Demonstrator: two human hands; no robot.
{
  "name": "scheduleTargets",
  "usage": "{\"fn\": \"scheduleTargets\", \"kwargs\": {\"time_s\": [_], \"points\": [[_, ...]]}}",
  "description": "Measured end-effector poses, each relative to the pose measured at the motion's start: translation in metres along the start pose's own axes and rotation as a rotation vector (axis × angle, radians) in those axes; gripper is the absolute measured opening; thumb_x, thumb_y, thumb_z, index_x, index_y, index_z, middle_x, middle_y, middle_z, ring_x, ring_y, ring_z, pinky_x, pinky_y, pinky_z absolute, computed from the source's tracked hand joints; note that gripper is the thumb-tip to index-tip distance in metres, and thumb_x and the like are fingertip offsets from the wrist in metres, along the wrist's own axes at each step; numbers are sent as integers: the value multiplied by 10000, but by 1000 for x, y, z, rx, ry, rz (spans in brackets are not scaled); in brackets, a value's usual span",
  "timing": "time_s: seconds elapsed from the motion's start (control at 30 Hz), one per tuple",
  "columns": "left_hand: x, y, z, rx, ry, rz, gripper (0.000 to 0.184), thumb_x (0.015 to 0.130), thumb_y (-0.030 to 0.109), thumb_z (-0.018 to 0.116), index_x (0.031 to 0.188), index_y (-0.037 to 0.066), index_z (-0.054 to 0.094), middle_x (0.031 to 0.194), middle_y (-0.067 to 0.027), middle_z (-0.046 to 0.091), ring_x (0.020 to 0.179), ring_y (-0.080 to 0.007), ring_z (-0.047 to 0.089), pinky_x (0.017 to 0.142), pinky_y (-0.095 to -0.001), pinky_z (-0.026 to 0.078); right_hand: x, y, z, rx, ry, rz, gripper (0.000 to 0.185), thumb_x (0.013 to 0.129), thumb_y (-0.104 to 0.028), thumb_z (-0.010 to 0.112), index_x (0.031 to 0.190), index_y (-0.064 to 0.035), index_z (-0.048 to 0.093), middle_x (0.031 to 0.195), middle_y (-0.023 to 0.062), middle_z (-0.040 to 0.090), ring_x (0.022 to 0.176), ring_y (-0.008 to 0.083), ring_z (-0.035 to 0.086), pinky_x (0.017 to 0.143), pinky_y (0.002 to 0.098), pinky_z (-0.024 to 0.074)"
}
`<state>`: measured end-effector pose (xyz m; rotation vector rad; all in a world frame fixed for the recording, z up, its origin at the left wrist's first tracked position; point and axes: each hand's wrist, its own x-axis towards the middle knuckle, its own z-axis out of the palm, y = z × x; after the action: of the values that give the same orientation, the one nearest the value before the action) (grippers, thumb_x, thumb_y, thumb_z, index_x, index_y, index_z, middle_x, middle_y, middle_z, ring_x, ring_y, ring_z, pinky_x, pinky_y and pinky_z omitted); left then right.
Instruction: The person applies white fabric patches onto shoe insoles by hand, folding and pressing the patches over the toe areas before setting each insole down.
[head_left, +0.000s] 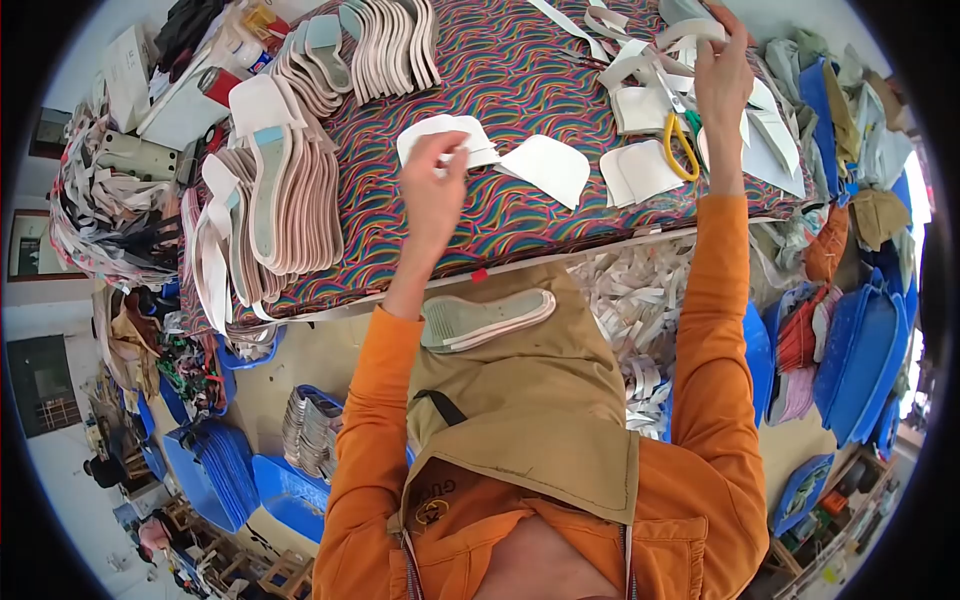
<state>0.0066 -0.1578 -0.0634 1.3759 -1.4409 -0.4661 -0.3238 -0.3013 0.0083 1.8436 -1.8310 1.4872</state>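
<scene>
My left hand [437, 185] hovers at a small stack of white rounded pieces [440, 132]. Its fingers are loosely curled, with a gap between thumb and fingers. Beside that stack lies another white rounded piece [548, 168]. At the table's far right, my right hand [724, 85] pinches a curled white strip [690, 32] among other strips. Scissors with yellow handles [682, 150] lie just left of my right wrist, near more white rounded pieces [642, 172]. An insole [490, 318] with a pale green lining rests on my lap.
Rows of insoles [300, 205] stand at the left of the patterned table [380, 240], with more insoles [390, 50] at the back. White scraps [640, 300] pile up below the table edge. Blue bins [862, 360] and a bin of insoles [312, 430] stand around.
</scene>
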Motion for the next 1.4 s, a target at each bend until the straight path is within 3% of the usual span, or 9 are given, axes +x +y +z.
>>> {"fn": "scheduleTargets", "kwargs": {"time_s": [0.13,0.2,0.27,0.53,0.93,1.07,1.13,1.2,1.4], "points": [[3,2,48,133,-116,207,223,814,85,756,1018,4,715,1024,-134,661,984,-282,596,826,-390,489,-60,-15,3,-19,15,-115,372,899,-127,667,1249,-19,603,1073,155,692,957,355,674,808,431,526],[5,5,64,369,-201,292,289,798,92,770,1056,-21,707,1073,-143,652,1049,-313,567,885,-407,467,-110,-31,10,200,-253,-63,350,855,-96,711,1188,-32,626,1120,139,649,1057,339,625,849,442,519],[6,6,70,486,-249,338,322,790,96,778,1075,-33,703,1098,-148,647,1082,-328,553,915,-415,456,-144,-51,3,119,-445,-275,360,823,-114,745,1152,-27,629,1082,129,636,1060,346,593,869,441,513],[2,23,76,544,-330,285,346,746,82,801,1058,-23,692,1062,-118,642,1076,-307,541,945,-433,409,-163,-50,9,85,-680,-170,463,762,-111,789,1185,-27,621,1153,180,581,1093,362,544,934,420,479],[-5,14,77,319,-300,200,303,792,23,723,1087,-22,668,919,-200,663,819,-358,664,750,-448,511,-161,-65,1,153,-396,-308,456,749,-25,766,1180,-38,619,1164,152,597,1061,352,562,879,436,486],[-13,30,40,30,-236,-178,250,877,38,675,1120,-23,674,1030,-191,706,936,-307,700,814,-383,535,-196,-78,-41,310,-379,-364,366,755,2,741,1106,-23,640,1084,143,653,970,362,610,815,430,521],[-16,22,25,-447,-228,-354,275,924,33,634,1192,-21,651,1173,-182,675,1051,-297,678,879,-380,546,-238,-84,-50,451,-392,-502,318,749,15,735,1053,-19,651,971,135,668,870,349,626,735,415,521],[-20,15,12,-681,-203,-435,287,947,30,613,1229,-20,640,1244,-178,659,1109,-291,667,911,-378,551,-282,-96,-62,480,-739,-476,400,732,-24,762,1111,-25,634,1092,146,650,985,336,610,788,422,510],[-38,13,-24,-1306,-106,-662,462,971,9,578,1418,-26,465,1411,-189,546,1283,-350,557,1084,-535,485,-338,-108,-36,314,-1114,-539,631,674,-148,826,1235,-36,559,1192,131,568,1099,322,540,915,449,455]]}}
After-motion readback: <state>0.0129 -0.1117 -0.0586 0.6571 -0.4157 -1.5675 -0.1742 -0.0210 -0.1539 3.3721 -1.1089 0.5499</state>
